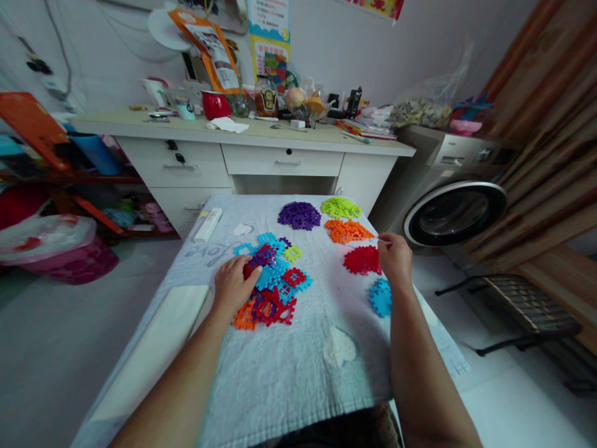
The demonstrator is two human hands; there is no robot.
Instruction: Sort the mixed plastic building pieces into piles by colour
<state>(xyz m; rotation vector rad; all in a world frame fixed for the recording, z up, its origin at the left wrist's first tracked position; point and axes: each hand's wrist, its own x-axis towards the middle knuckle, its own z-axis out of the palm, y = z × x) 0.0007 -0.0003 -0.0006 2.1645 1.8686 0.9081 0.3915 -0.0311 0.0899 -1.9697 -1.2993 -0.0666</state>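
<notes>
A mixed pile of interlocking plastic building pieces [275, 274], in blue, red, purple, orange and green, lies left of the table's middle. My left hand [233, 283] is at the pile's left side, its thumb and fingers closed around a red interlocking piece [248, 270]. On the right, my right hand [395, 254] hovers by the red pile [362, 260] and the orange pile [347, 231]. Its fingertips are pinched together; whatever they hold is hidden. A blue pile [380, 297] is partly covered by the right forearm. Farther back sit a purple pile [299, 215] and a yellow-green pile [341, 207].
A pale cloth [298, 379] covers the table. Along its left lie a small white box [208, 225] and a long white panel [153, 348]. Beyond stands a cluttered cabinet [284, 163], with a washing machine [448, 193] and a stool [527, 305] to the right.
</notes>
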